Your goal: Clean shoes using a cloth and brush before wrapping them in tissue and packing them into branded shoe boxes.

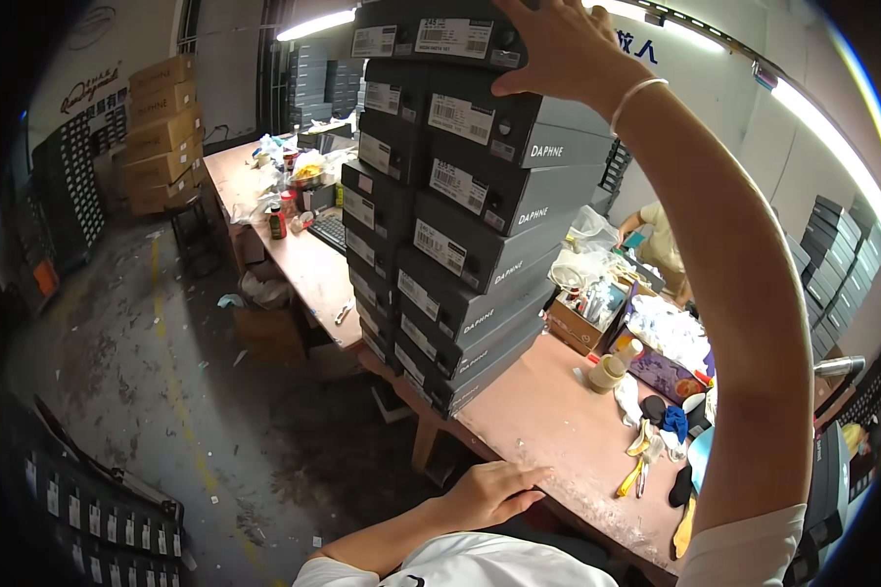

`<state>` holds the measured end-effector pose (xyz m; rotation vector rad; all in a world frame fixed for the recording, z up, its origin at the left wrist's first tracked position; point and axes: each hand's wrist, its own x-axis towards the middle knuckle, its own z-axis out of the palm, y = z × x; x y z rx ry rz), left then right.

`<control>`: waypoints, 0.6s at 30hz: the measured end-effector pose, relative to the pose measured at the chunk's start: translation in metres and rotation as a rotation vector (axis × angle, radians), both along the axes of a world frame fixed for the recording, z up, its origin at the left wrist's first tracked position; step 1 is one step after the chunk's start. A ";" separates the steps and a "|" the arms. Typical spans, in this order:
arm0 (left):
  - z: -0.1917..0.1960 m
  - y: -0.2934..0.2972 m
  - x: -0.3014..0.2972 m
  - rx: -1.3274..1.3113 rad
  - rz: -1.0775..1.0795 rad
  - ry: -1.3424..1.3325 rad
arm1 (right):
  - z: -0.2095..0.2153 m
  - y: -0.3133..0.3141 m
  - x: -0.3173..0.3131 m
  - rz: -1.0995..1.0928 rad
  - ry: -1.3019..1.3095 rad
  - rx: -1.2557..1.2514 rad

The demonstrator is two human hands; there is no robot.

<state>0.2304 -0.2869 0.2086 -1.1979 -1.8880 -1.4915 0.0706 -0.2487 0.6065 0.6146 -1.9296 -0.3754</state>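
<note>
A tall stack of dark grey shoe boxes (480, 264) with white labels stands in two columns at the table's near-left edge. Across its top lies another shoe box (401, 37), partly cut off by the upper rim. My right hand (568, 54) reaches up to this top box, its thumb against the lower corner and its fingers spread over the side and top. Some fingertips are out of the picture. Low in front of me, my left hand (489, 494) rests at the table's edge with its fingers stretched out and nothing in them.
The pinkish table (519, 411) holds a cardboard box of bottles (582, 318), a purple box of white wads (666, 338), a yellowish jar (609, 372) and loose cloths. Brown cartons (163, 137) are piled at the left. Another person (664, 245) is behind the table.
</note>
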 end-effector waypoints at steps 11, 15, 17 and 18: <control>0.016 0.043 -0.066 0.381 -0.202 -0.481 | -0.141 0.256 0.144 0.061 0.023 -0.357; 0.011 0.106 -0.115 0.882 -0.577 -1.216 | -0.257 0.314 0.223 -0.034 -0.260 -0.317; -0.001 0.139 -0.118 0.792 -0.742 -1.349 | -0.293 0.312 0.224 0.029 -0.619 -0.522; -0.017 0.160 -0.114 0.536 -0.610 -1.463 | -0.320 0.316 0.215 0.028 -0.772 -0.608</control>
